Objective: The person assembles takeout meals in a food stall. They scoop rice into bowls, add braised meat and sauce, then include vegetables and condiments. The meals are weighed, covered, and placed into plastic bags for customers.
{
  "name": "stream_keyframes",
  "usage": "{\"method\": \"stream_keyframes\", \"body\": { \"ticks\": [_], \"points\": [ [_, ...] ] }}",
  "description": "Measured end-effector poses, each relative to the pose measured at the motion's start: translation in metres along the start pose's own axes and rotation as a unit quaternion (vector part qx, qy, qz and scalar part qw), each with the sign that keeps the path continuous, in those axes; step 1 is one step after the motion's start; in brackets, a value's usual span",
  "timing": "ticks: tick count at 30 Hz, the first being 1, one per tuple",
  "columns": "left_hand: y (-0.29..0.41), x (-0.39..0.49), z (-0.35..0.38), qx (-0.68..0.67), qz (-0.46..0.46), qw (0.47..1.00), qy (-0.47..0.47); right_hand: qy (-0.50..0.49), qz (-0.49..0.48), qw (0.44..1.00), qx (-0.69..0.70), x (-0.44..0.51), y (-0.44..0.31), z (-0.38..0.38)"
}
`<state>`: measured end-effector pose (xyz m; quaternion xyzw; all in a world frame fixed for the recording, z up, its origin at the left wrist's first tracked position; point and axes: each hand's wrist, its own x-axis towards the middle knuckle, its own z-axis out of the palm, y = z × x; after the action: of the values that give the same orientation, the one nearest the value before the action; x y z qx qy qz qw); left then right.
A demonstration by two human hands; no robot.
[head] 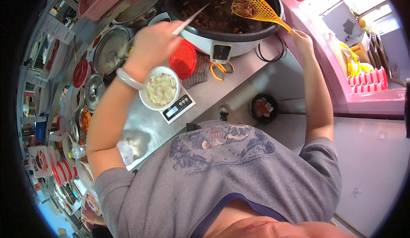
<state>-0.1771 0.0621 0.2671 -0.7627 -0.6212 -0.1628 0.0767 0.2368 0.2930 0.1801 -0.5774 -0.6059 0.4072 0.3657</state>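
My right hand [301,41] grips the handle of a yellow slotted skimmer [264,10], whose bowl holds dark cooked meat [244,7] over a black oval electric cooker [221,36]. Dark pieces in liquid lie in the cooker. My left hand [157,44], blurred, is closed on a pale pointed utensil [190,19], perhaps a pair of chopsticks, its tip over the cooker's near side. Under my left wrist, a white tub [144,100] of pale mashed food [161,89] stands on a digital kitchen scale [179,109]. A red lid [182,58] lies on a grey cloth [197,71] beside it.
Orange-handled scissors [221,69] lie before the cooker, near a black cable [271,58]. Lidded metal pots [112,53] and food containers crowd the left side. A black bin [264,108] stands on the floor. At lower left, another person's hand [89,217] shows. A pink ledge [326,61] borders the right.
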Motion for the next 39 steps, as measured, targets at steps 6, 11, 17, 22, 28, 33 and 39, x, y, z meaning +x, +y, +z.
{"method": "stream_keyframes", "body": {
  "ticks": [6,11,17,22,28,33,39],
  "points": [
    [0.109,0.042,0.065,-0.041,0.135,0.986,0.092,0.001,-0.043,0.999,-0.033,0.027,-0.019,0.008],
    [0.166,0.077,0.094,-0.1,0.104,0.983,0.118,-0.02,-0.07,0.993,-0.093,0.027,-0.062,0.025],
    [0.138,-0.001,0.071,-0.195,0.193,0.961,-0.028,-0.055,-0.099,0.99,-0.088,-0.025,-0.101,0.039],
    [0.071,-0.124,0.039,-0.31,0.048,0.95,-0.014,-0.018,-0.088,0.993,-0.081,-0.082,-0.076,0.077],
    [0.036,-0.264,0.02,-0.31,-0.261,0.914,-0.034,0.002,-0.054,0.997,0.06,-0.102,-0.032,0.111],
    [0.035,-0.318,0.04,-0.311,-0.37,0.874,-0.053,0.04,-0.002,0.996,0.079,-0.094,-0.021,0.105],
    [0.032,-0.327,0.065,-0.312,-0.406,0.858,-0.032,0.051,0.004,0.996,0.07,-0.087,-0.013,0.094]
  ]
}}
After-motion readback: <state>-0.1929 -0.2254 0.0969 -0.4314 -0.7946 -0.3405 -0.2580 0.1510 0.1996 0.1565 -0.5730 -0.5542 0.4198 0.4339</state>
